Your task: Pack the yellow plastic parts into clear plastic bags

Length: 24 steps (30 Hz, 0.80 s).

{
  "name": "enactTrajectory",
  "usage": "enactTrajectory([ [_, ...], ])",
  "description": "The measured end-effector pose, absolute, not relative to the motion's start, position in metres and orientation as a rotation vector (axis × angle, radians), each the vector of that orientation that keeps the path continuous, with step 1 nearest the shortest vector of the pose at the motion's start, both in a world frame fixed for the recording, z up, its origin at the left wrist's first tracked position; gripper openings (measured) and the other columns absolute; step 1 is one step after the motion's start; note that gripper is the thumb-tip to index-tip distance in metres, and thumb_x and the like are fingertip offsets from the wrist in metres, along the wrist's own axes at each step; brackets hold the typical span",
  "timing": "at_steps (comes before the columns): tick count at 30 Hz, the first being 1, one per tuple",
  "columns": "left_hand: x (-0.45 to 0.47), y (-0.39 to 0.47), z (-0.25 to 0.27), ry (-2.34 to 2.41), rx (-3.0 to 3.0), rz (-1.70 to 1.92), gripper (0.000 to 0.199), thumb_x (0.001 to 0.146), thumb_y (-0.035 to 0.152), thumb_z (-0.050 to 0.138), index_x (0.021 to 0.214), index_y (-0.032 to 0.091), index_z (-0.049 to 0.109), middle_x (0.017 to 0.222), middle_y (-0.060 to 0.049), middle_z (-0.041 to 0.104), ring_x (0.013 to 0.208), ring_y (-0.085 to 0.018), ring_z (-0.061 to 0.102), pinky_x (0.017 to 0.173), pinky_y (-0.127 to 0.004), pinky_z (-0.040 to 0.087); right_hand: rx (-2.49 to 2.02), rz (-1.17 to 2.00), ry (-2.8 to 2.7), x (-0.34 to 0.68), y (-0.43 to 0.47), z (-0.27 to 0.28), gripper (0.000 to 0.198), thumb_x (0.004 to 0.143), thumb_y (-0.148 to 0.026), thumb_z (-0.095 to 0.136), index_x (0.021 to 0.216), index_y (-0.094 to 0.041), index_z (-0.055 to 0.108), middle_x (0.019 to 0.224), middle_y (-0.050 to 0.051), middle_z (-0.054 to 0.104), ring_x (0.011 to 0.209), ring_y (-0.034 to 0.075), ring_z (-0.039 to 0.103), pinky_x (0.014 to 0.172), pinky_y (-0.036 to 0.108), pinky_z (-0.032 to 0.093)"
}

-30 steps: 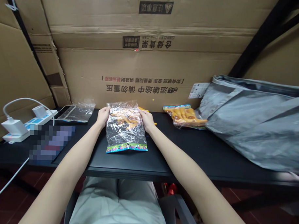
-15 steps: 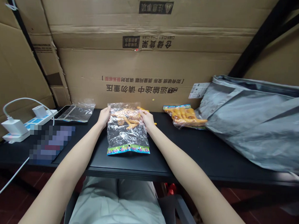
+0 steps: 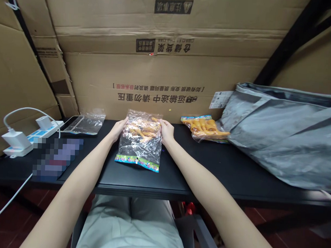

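Note:
In the head view, a clear plastic bag [image 3: 140, 150] with a green, blue and pink printed strip along its near end is held above the black table. Orange, elongated pieces [image 3: 146, 130] show through the film towards its far end; glare hides their exact shape. My left hand [image 3: 120, 129] grips the bag's left edge, fingers closed around it. On the opposite edge my right hand [image 3: 167, 131] is closed too, its fingertips partly behind the film. To the right, another clear bag [image 3: 204, 129] of similar orange pieces lies by itself.
At left, a flat clear bag [image 3: 93, 123] lies beside a phone-like slab [image 3: 72, 124]. A white power strip [image 3: 36, 139] holds chargers and a cable. A large grey bag [image 3: 279, 139] slumps at right. Cardboard [image 3: 162, 71] stands along the table's back.
The bag has turned slightly, its printed strip shifting left and its far end right. Orange pieces that stuck out by my right hand now appear within the bag's outline.

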State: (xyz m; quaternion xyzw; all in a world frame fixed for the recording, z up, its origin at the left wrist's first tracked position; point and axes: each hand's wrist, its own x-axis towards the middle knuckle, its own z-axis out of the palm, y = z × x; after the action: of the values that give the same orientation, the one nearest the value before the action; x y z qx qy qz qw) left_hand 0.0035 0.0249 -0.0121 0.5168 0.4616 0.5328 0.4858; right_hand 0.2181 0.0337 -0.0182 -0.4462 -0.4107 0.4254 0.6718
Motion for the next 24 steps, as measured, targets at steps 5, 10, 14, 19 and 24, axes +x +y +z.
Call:
enactTrajectory([
  [5,0.006,0.021,-0.014,1.147,1.425,1.141,0.040,0.073,0.053,0.064,0.060,0.017,0.053,0.036,0.004,0.044,0.028,-0.007,0.036,0.033,-0.019,0.021,-1.027,0.802,-0.869,0.226,0.037,-0.017,0.033,0.074,-0.051,0.056,0.080,-0.019,0.061,0.039,-0.009,0.034,0.035,0.009,0.031,0.037,0.023,0.025],
  [10,0.010,0.018,-0.011,1.229,1.459,1.354,0.041,0.077,0.047,0.060,0.053,0.019,0.045,0.033,0.009,0.030,0.026,-0.005,0.025,0.032,-0.020,0.016,-0.994,0.898,-0.838,0.225,0.034,-0.012,0.033,0.077,-0.052,0.055,0.081,-0.020,0.058,0.040,-0.009,0.037,0.033,0.008,0.033,0.034,0.022,0.026],
  [14,0.006,0.021,-0.011,1.321,1.423,1.566,0.040,0.080,0.045,0.056,0.053,0.020,0.041,0.035,0.009,0.028,0.029,-0.006,0.028,0.033,-0.020,0.017,-0.975,1.125,-0.952,0.217,0.027,-0.010,0.032,0.075,-0.051,0.061,0.072,-0.020,0.053,0.046,-0.007,0.045,0.033,0.007,0.038,0.034,0.020,0.028],
  [19,-0.005,0.025,-0.014,1.458,1.368,1.684,0.039,0.082,0.042,0.054,0.053,0.020,0.041,0.038,0.008,0.029,0.036,-0.007,0.029,0.039,-0.021,0.019,-1.020,1.190,-1.171,0.206,0.021,-0.013,0.030,0.071,-0.044,0.068,0.063,-0.019,0.053,0.048,-0.004,0.049,0.038,0.008,0.043,0.039,0.021,0.036],
  [24,-0.010,0.025,-0.014,1.591,1.534,1.719,0.043,0.080,0.038,0.058,0.046,0.018,0.041,0.042,0.005,0.033,0.045,-0.008,0.030,0.046,-0.021,0.021,-1.041,0.878,-1.246,0.204,0.023,-0.018,0.033,0.072,-0.042,0.066,0.055,-0.020,0.050,0.047,-0.004,0.044,0.043,0.010,0.039,0.043,0.022,0.031],
])
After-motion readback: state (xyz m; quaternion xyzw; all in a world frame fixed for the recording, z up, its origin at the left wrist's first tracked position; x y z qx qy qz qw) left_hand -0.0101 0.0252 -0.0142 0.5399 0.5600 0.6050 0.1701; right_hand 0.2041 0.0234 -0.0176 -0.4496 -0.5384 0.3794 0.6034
